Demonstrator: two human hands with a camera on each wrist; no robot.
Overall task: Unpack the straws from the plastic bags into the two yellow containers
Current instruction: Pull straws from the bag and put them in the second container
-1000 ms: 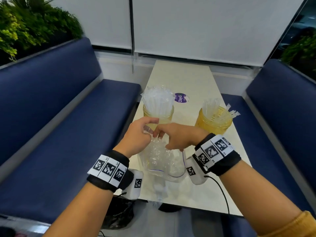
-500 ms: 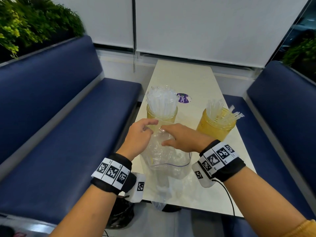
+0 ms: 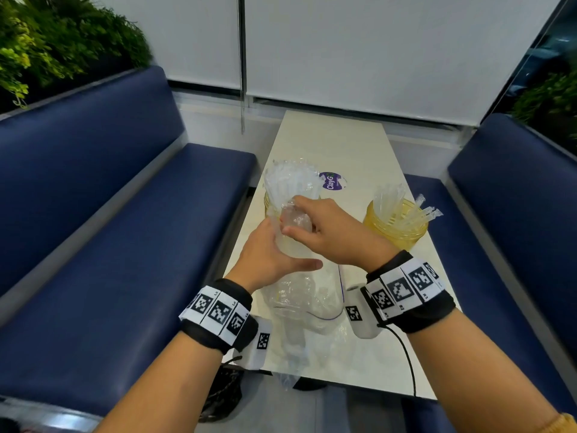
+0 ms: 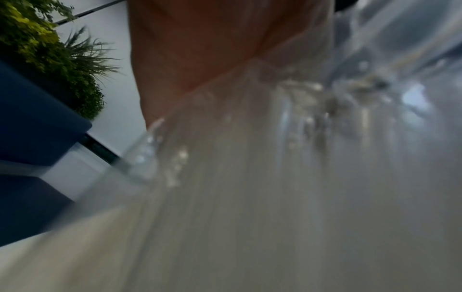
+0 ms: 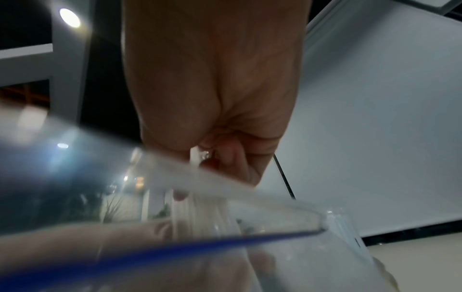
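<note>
Two yellow containers stand on the table point(image 3: 359, 145). The left container point(image 3: 267, 201) is packed with clear wrapped straws point(image 3: 290, 179); the right container point(image 3: 399, 232) holds a few straws point(image 3: 415, 210). A clear plastic bag point(image 3: 299, 301) with a blue zip line lies in front of the left container, its far end raised. My right hand point(image 3: 324, 229) pinches that crumpled end. My left hand point(image 3: 271, 254) cups the bag from the left, fingers hidden behind it. In the right wrist view my right hand point(image 5: 220, 158) curls its fingers on clear plastic above the bag point(image 5: 200, 247).
A purple sticker point(image 3: 332, 182) lies behind the left container. Blue benches flank the table on the left point(image 3: 125, 245) and right point(image 3: 515, 214). More clear plastic point(image 3: 290, 373) hangs over the near table edge, with a black bag point(image 3: 221, 392) on the floor below.
Both hands have moved forward and up to the left container. The bag's far end has risen with them and now sits against the straws there.
</note>
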